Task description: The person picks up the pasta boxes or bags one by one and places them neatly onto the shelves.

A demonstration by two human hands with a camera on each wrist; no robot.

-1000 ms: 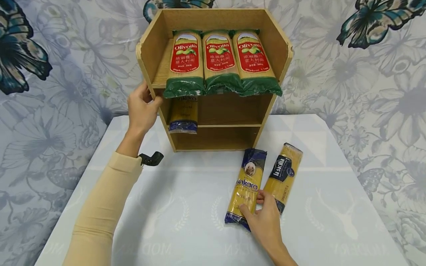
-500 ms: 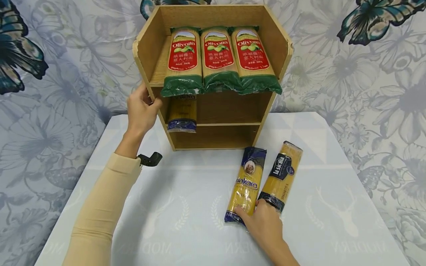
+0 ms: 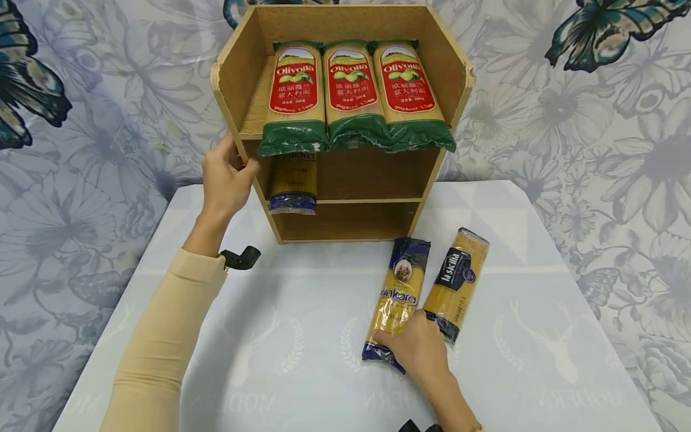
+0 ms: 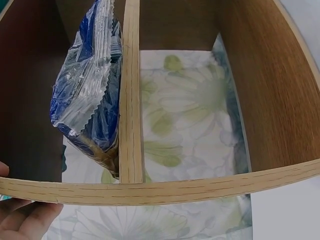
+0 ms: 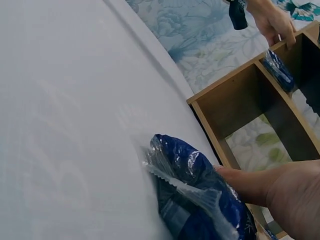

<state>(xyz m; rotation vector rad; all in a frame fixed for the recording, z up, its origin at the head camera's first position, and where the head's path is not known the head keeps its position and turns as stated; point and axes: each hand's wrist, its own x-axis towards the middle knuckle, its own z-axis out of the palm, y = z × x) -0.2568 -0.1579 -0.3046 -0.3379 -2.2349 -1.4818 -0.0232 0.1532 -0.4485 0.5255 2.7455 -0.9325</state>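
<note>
My left hand [image 3: 225,180] grips the left side board of a small wooden shelf unit [image 3: 367,222]. Its thumb lies on the front edge. On the table, a yellow and blue spaghetti packet [image 3: 398,294] marked "ankara" is held near its lower end by my right hand [image 3: 421,351], thumb on top, fingers hidden at the right side. The right wrist view shows the packet's crimped blue end [image 5: 195,185] beside the thumb. Just right lies a "la sicilia" spaghetti packet [image 3: 456,285]. Another blue-ended packet [image 4: 92,85] sits on the middle shelf's left side.
Three green-ended Olivoila spaghetti packets [image 3: 351,90] lie side by side on the top shelf, overhanging its front. The white table [image 3: 302,372] meets a flowered wall [image 3: 540,132] behind the unit.
My right hand has shifted over the ankara packet's right edge, and its fingers have gone out of sight between the two packets. The packets have hardly moved; my left hand keeps its hold.
</note>
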